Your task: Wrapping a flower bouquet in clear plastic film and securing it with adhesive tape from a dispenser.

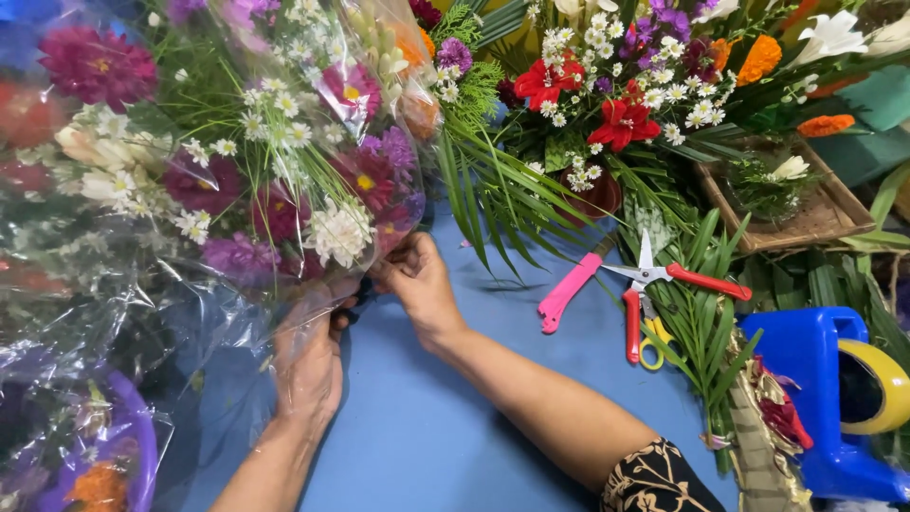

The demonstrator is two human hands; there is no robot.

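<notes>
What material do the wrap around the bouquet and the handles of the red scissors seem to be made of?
The wrap looks like thin clear plastic film: glossy, creased, and the flowers and the left hand show through it. The right hand pinches its edge. The red scissors seem to have smooth plastic handles with pale, probably steel, blades.

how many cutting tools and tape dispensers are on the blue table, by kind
red-handled scissors: 1
yellow-handled scissors: 1
pink-handled knife: 1
blue tape dispenser: 1
total: 4
</notes>
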